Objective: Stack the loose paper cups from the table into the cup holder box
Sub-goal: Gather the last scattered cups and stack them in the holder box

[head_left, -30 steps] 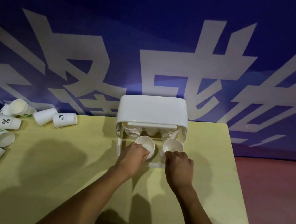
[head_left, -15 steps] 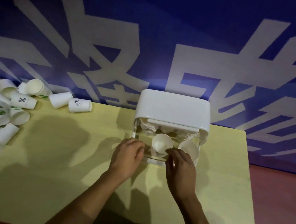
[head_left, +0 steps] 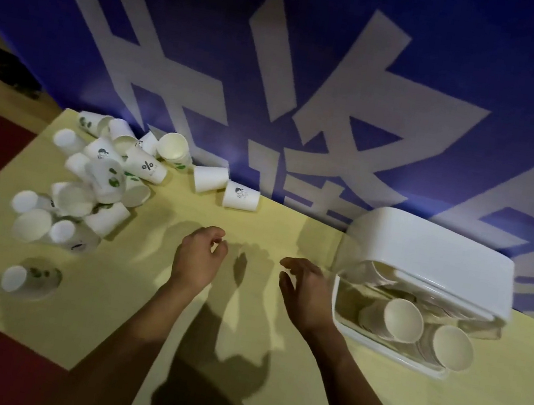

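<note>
Paper cups lie heaped at the table's far left, two strays nearer the middle; the box at the right already holds two stacks lying mouth-forward. Both hands hover empty over the bare middle: the left hand loosely curled, the right hand relaxed with fingers spread, just beside the box. The likely step is fetching more cups. It would go best by taking the nearest strays first, one per hand, gripping gently at the rim so the thin walls don't crush, then sliding each squarely into a stack
</note>
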The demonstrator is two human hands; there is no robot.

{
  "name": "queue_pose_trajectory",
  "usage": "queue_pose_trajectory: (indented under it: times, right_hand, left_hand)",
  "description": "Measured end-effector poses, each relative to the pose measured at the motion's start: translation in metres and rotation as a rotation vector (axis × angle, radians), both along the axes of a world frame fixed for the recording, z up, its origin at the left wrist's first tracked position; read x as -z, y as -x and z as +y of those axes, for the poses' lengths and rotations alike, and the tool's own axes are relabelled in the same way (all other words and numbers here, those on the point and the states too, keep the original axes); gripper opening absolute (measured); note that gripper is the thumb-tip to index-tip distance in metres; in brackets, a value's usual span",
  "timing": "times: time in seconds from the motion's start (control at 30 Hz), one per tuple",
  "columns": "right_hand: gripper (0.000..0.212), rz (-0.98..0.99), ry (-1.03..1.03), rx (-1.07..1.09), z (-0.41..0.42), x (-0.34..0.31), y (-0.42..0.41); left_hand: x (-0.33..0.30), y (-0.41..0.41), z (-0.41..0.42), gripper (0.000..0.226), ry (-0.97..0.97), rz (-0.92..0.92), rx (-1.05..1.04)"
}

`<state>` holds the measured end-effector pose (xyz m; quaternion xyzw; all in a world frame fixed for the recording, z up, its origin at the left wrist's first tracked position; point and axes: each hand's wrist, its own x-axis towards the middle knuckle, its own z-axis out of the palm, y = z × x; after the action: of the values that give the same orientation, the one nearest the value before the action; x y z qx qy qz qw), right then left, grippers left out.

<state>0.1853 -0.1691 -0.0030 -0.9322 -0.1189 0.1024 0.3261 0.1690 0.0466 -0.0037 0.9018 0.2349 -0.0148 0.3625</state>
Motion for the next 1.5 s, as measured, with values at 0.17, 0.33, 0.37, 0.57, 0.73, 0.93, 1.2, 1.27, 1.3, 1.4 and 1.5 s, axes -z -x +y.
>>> queue_pose_trajectory:
  times: [0.17, 0.33, 0.37, 0.57, 0.73, 0.93, 1.2, 1.27, 1.3, 1.4, 1.5]
  right_hand:
    - [0.027, 0.030, 0.059, -0.024, 0.067, 0.015, -0.036]
    - [0.031, 0.000, 0.141, -0.050, 0.118, 0.032, -0.077]
    - [0.032, -0.003, 0.153, -0.046, 0.126, 0.036, -0.085]
    - [0.058, 0.012, 0.201, -0.031, 0.163, 0.058, -0.119]
    - [0.073, 0.159, 0.400, -0.031, 0.179, 0.077, -0.134]
    - [0.078, 0.207, 0.397, -0.008, 0.178, 0.089, -0.113]
    - [0.050, 0.209, 0.106, 0.224, 0.153, 0.080, -0.041]
    - [0.036, 0.102, 0.112, 0.293, 0.140, 0.077, -0.019]
    - [0.029, 0.060, 0.126, 0.334, 0.133, 0.075, -0.009]
    - [0.015, -0.006, 0.091, 0.403, 0.109, 0.068, 0.018]
    - [0.006, -0.010, 0.003, 0.414, 0.088, 0.049, 0.043]
  left_hand:
    - [0.017, -0.029, 0.059, 0.025, 0.022, 0.034, -0.034]
    - [0.043, -0.066, 0.105, 0.027, 0.060, 0.068, -0.056]
    - [0.047, -0.073, 0.112, 0.027, 0.080, 0.076, -0.077]
    - [0.073, -0.109, 0.133, 0.029, 0.172, 0.097, -0.148]
    - [0.089, -0.131, 0.143, 0.025, 0.217, 0.080, -0.086]
    - [0.093, -0.131, 0.145, 0.013, 0.256, 0.096, -0.109]
    - [0.067, -0.053, 0.134, 0.004, 0.236, -0.057, -0.018]
    - [0.059, -0.023, 0.129, 0.007, 0.222, -0.103, 0.029]
    - [0.055, -0.010, 0.125, 0.011, 0.217, -0.118, 0.041]
    - [0.044, 0.021, 0.108, 0.017, 0.219, -0.153, 0.051]
    - [0.032, 0.036, 0.079, 0.012, 0.261, -0.128, 0.041]
